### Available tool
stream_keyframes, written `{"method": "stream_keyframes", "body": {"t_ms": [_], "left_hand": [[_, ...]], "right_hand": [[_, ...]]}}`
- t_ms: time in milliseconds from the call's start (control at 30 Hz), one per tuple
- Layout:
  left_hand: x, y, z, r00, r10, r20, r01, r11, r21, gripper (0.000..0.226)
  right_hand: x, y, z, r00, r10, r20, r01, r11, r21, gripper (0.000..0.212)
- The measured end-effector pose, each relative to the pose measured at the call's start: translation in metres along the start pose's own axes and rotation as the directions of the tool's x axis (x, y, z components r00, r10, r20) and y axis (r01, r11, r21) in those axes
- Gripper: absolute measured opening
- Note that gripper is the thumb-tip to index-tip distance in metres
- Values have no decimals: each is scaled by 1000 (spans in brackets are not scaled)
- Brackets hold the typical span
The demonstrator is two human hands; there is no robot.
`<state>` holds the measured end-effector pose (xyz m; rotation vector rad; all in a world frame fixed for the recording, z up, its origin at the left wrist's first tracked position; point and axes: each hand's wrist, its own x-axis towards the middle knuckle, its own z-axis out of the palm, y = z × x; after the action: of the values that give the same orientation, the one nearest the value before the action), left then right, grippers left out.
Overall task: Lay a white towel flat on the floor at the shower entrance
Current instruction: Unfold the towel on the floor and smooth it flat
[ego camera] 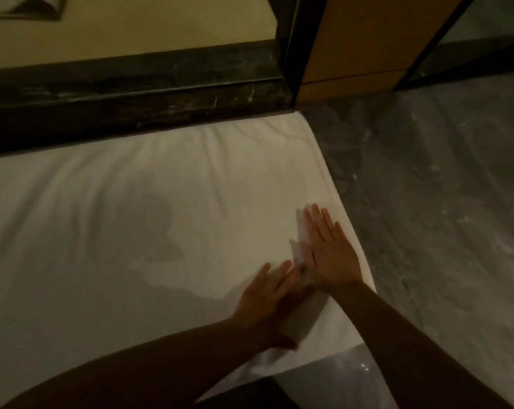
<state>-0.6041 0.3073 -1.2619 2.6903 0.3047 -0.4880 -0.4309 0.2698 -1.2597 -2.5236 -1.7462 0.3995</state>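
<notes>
Down on the grey stone floor [441, 187], the white towel [132, 216] lies spread against the dark sill [132, 98] of the shower. Its long side runs left to right along that sill, and its right end stops near the wooden post [362, 39]. Both hands press flat on it near that end, fingers straight. The left hand [267, 293] and right hand [326, 252] flank a small raised crease [301, 249].

towel [132, 216] | white, spread flat, lightly wrinkled | under left hand [267, 293] and right hand [328, 255], small fold raised between them
</notes>
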Motion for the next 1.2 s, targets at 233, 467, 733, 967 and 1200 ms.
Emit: {"method": "stream_keyframes", "body": {"t_ms": [233, 467, 733, 967, 1200], "left_hand": [[-6, 10, 8, 1000, 0, 24, -4, 984, 179, 105], [11, 2, 4, 994, 68, -80, -60, 993, 99, 64], [64, -47, -30, 979, -66, -192, 69, 998, 12, 109], [86, -30, 4, 977, 50, -206, -53, 999, -11, 113], [84, -27, -2, 970, -25, -243, 26, 1000, 1, 83]], "right_hand": [[54, 17, 13, 999, 15, 33, -12, 996, -85, 66], [76, 5, -4, 1000, 0, -19, -2, 997, -76, 75], [211, -9, -30, 1000, 17, 15, -17, 999, 31, 63], [246, 8, -19, 999, -36, 10, 36, 999, -10, 64], [251, 12, -24, 1000, -4, -4, 3, 999, -36, 63]]}}
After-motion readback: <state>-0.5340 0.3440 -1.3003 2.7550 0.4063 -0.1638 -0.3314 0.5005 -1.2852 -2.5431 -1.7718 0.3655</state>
